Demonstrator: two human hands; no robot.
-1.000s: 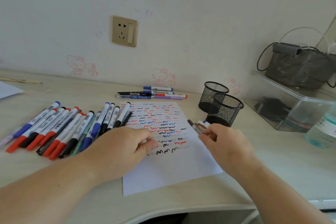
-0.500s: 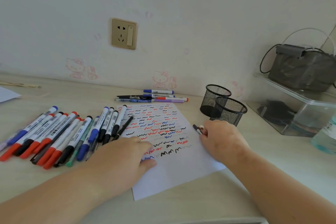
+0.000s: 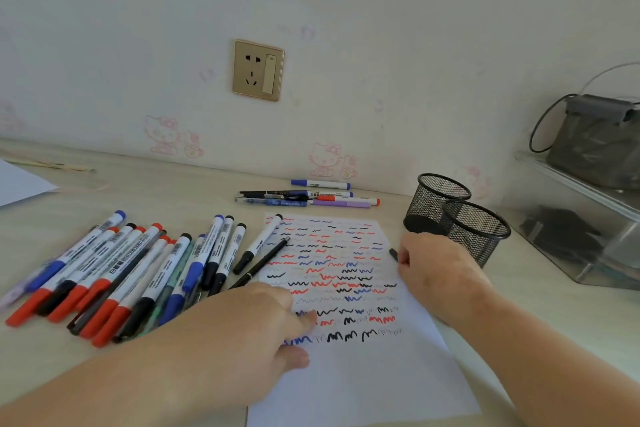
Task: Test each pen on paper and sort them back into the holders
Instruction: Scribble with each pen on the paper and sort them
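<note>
Two holders: both black mesh holders stand at right of centre, touching, and look empty; a reach toward them could knock them over, as they look light.
Right hand: the right hand sits at the paper's right edge, just left of the nearer holder, its fingers curled on a pen of which only a dark end shows; whether that end is capped I cannot tell, and a bare tip could smear ink on the way to a holder.
Left hand: the left hand lies on the sheet's lower left, fingers loosely bent, holding nothing; if it lifts, the sheet may slide.
Paper: the paper at lower centre is full of red, blue and black squiggles; blank space remains only at the bottom.
Pile: the markers fan out at left, one thin black pen overlapping the sheet; a sweep of the forearm could roll them.
Far group: a few pens lie near the wall, above the sheet; tested and untested could get mixed.
</note>
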